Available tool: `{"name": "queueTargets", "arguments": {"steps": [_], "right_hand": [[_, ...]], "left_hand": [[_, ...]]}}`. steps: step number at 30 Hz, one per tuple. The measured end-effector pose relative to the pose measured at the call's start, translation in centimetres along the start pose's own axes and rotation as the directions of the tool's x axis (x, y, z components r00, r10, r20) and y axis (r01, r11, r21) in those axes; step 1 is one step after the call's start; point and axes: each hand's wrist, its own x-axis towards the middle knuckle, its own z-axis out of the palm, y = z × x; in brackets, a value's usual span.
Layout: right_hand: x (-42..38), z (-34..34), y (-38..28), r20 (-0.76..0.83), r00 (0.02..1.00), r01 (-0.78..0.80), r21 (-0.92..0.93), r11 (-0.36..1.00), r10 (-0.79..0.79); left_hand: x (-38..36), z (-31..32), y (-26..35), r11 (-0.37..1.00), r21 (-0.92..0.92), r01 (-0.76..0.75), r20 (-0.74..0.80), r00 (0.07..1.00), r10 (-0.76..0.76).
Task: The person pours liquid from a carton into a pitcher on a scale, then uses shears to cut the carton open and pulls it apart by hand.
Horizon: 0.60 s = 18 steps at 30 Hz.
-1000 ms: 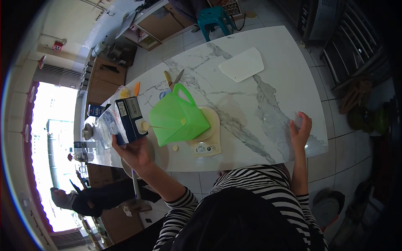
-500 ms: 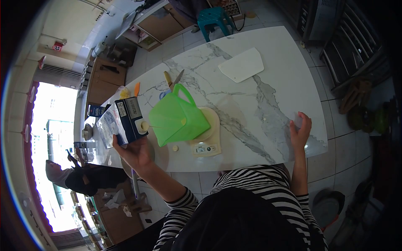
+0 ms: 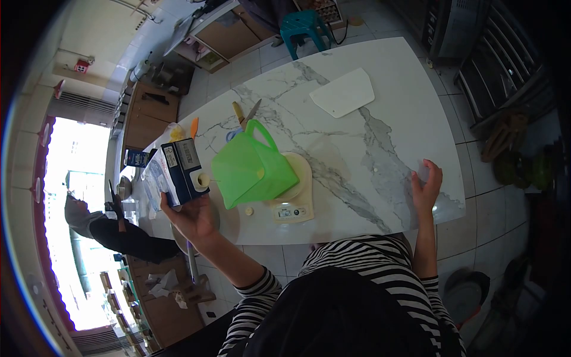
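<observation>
Carton (image 3: 178,172) in dark blue and white lies tipped in the left hand (image 3: 197,219), above the table (image 3: 410,83), its round spout facing the open mouth of a green jug (image 3: 244,172). The left fingers are parted to the carton's width and curl under it, supporting its underside. On the other side, the right hand (image 3: 427,185) holds nothing, its fingers loosely spread near the table's right end. A small pale cap (image 3: 249,211) lies just beside a cream scale (image 3: 304,213), and the jug stands on that scale. A thin pale line shows between spout and jug, though it is too faint to say whether liquid is running. Past the jug lie a knife (image 3: 254,110) with a yellow handle and an orange utensil (image 3: 194,127); a white cutting board (image 3: 345,93) rests well apart from them. Beyond the table are a teal stool (image 3: 300,25) and, near the bright window, another person (image 3: 122,235) in dark clothes.
</observation>
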Motion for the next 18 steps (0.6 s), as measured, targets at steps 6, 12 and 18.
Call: {"name": "queueTargets", "arguments": {"steps": [6, 12, 18], "right_hand": [[0.0, -0.1, -0.1, 0.008, 1.000, -0.004, 0.001, 1.000, 0.004], [0.0, 0.0, -0.1, 0.001, 1.000, 0.001, 0.009, 1.000, -0.001], [0.0, -0.1, -0.4, 0.015, 1.000, 0.005, 0.005, 1.000, -0.005]], "left_hand": [[-0.1, -0.2, 0.2, 0.999, -0.034, 0.027, 0.020, 0.999, -0.026], [-0.1, -0.8, 0.6, 0.973, -0.183, 0.138, 0.135, 0.984, -0.114], [0.4, -2.0, 0.9, 0.933, -0.319, 0.168, 0.151, 0.981, -0.125]]}}
